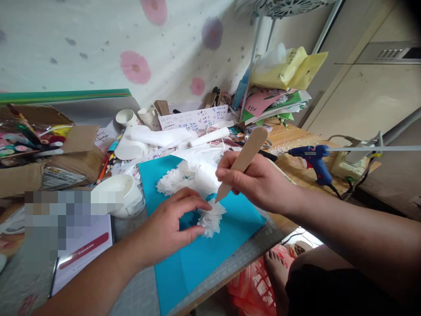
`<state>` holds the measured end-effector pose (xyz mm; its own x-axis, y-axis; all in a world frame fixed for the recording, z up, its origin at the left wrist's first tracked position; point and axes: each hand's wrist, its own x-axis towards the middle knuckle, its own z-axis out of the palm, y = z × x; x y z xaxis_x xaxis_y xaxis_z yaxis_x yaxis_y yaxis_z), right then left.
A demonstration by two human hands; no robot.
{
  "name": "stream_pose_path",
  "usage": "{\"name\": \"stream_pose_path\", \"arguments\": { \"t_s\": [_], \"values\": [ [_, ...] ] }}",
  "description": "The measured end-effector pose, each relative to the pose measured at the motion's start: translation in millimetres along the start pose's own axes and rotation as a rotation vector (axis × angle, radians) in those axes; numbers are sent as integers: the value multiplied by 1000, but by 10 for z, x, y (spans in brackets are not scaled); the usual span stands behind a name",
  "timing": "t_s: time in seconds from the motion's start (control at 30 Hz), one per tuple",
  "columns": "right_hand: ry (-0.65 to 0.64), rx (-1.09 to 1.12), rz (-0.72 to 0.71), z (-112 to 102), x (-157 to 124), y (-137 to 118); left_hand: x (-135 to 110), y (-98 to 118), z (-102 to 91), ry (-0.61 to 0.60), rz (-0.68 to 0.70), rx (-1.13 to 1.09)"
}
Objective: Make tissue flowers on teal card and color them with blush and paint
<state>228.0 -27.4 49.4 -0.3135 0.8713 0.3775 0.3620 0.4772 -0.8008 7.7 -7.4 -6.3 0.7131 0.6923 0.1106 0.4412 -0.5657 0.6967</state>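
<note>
A turquoise sheet of paper lies on the cutting mat at the table's near edge. On it sit clumps of crumpled white tissue, a larger mass and a small tuft. My left hand pinches the small tuft against the sheet with thumb and fingers closed on it. My right hand grips a flat wooden stick like a pen, its pointed tip pressing into the tuft next to my left fingertips.
A white paper cup stands left of the sheet. A blue glue gun rests to the right on the wooden tabletop. Cardboard boxes of craft supplies, paper rolls and a rack of coloured papers crowd the back. My bare foot shows below the table edge.
</note>
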Motion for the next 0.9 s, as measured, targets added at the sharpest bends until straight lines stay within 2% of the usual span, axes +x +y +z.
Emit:
{"name": "stream_pose_path", "arguments": {
  "t_s": [0.13, 0.23, 0.33, 0.43, 0.63, 0.7, 0.8, 0.9],
  "values": [
    [92, 60, -4, -227, -152, -31, -68, -16, 62, -66, 134, 148],
    [47, 75, 65, -378, -420, -38, -96, -21, 106, -75, 165, 242],
    [-34, 66, 175, -468, -725, -27, -94, -16, 105, -21, 171, 279],
    [-57, 23, 198, -523, -913, -4, -100, 2, 82, 37, 181, 294],
    [131, 51, 212, -663, -946, 51, -109, 55, 124, -85, 284, 426],
    [154, -61, 135, -706, -959, 120, -96, 65, 143, -66, 279, 446],
    [130, -310, -67, -759, -983, 288, -84, 83, 147, -24, 245, 427],
    [-35, -465, -171, -791, -960, 456, -88, 108, 133, -18, 207, 413]
  ]
}}
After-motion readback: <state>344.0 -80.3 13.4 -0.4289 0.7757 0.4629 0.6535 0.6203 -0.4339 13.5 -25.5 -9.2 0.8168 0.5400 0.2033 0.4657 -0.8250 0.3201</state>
